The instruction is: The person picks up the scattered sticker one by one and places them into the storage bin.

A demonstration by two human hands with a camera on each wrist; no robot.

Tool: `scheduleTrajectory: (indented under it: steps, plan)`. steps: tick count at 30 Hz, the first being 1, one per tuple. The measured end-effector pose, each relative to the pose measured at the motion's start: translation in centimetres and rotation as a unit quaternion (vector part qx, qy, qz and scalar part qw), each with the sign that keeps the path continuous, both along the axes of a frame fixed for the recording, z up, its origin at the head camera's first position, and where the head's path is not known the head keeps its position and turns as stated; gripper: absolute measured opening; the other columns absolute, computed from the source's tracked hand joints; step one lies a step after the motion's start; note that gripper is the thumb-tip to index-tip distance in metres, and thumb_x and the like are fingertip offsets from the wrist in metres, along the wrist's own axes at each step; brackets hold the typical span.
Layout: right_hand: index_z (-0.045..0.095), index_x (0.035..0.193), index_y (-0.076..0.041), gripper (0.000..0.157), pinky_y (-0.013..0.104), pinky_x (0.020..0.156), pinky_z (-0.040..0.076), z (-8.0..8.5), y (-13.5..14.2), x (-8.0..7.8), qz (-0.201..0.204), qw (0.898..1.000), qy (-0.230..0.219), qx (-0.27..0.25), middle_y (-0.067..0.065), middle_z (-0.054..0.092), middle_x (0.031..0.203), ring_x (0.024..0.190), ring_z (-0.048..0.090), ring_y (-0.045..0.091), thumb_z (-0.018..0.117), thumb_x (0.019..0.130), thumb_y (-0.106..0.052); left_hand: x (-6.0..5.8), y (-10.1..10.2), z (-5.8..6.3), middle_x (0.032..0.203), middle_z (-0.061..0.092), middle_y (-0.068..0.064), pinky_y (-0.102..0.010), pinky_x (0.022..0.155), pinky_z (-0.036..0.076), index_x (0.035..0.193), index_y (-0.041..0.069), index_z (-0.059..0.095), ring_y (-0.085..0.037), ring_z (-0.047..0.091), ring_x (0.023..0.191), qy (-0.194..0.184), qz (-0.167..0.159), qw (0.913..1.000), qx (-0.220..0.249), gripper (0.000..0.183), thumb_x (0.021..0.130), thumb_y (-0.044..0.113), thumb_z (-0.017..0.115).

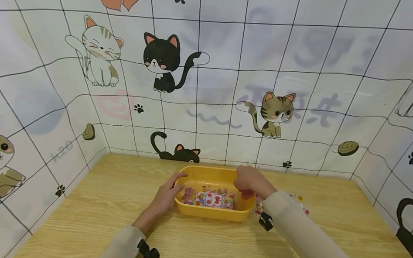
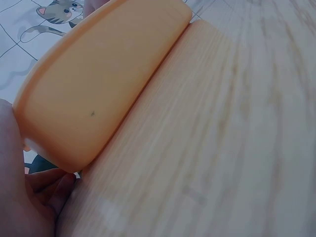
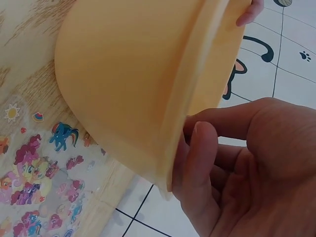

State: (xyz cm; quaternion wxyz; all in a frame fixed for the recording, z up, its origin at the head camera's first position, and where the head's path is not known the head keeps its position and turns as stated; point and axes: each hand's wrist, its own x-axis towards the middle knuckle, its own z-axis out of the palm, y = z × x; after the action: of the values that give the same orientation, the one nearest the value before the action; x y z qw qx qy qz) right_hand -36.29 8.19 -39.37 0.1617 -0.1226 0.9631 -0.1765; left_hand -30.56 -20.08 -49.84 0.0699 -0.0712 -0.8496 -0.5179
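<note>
A yellow plastic basin (image 1: 210, 213) stands on the wooden table, with a clear sticker sheet (image 1: 214, 199) showing a white bunny face and small colourful figures on its floor. My left hand (image 1: 163, 195) grips the basin's left end, fingers over the rim and against the outer wall. At the opposite end my right hand (image 1: 251, 181) reaches over into the basin, the back of the hand up. The right wrist view has its thumb and fingers bent close beside the rim, fingertips partly hidden by the wall; I cannot tell whether they pinch anything.
Beside the basin's right end lies another transparent sheet of pony stickers (image 3: 47, 185), partly covered by my right forearm in the head view. A cloth (image 1: 217, 82) printed with cats and a grid rises behind the table's far edge and at both sides.
</note>
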Motion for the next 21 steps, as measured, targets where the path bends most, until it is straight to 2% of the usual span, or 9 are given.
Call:
scheduleTrajectory:
  steps: [5,10,12,15,21]
  plan:
    - [0.058,0.068,-0.006,0.024,0.026,0.045,0.053,0.3,0.6,0.2,0.007,1.0,0.019,-0.019,0.005,0.063,0.054,0.045,0.062,0.016,0.055,0.092,-0.004,0.1,0.1,0.0,0.161,0.046,-0.01,-0.057,0.125,0.029,0.145,0.023,0.055,-0.035,0.038,0.153,-0.003,-0.002,1.0,0.006,0.039,0.107,0.022,0.048]
    - [0.073,0.084,0.004,0.023,0.03,0.052,0.059,1.3,2.1,0.6,0.011,0.997,0.028,-0.075,0.011,0.071,0.063,0.052,0.068,0.02,0.058,0.094,-0.011,0.0,0.1,-0.2,0.162,0.045,-0.01,-0.058,0.125,0.03,0.145,0.024,0.055,-0.035,0.037,0.153,-0.003,-0.007,0.9999,0.012,0.038,0.107,0.022,0.049]
    - [0.077,0.087,0.003,0.025,0.03,0.053,0.058,1.7,2.9,0.7,0.013,0.996,0.031,-0.088,0.011,0.073,0.066,0.054,0.07,0.021,0.059,0.094,-0.013,0.0,0.2,-0.3,0.162,0.045,-0.01,-0.058,0.125,0.03,0.145,0.024,0.055,-0.035,0.037,0.153,-0.004,-0.009,0.9999,0.014,0.039,0.107,0.022,0.048]
    - [0.078,0.093,0.003,0.026,0.028,0.052,0.055,2.5,4.2,1.2,0.02,0.993,0.042,-0.107,0.011,0.074,0.069,0.06,0.073,0.027,0.058,0.096,-0.014,-0.1,0.2,-0.4,0.162,0.045,-0.01,-0.059,0.124,0.03,0.145,0.024,0.055,-0.036,0.037,0.153,-0.004,-0.007,0.9999,0.011,0.039,0.107,0.022,0.048]
    - [0.075,0.105,0.006,0.029,0.029,0.053,0.056,2.9,7.0,2.7,0.001,0.986,0.06,-0.158,0.013,0.075,0.073,0.057,0.071,0.021,0.057,0.098,-0.015,0.1,0.0,0.0,0.161,0.047,-0.01,-0.059,0.124,0.03,0.144,0.025,0.055,-0.036,0.039,0.152,-0.003,-0.002,1.0,0.006,0.038,0.107,0.024,0.049]
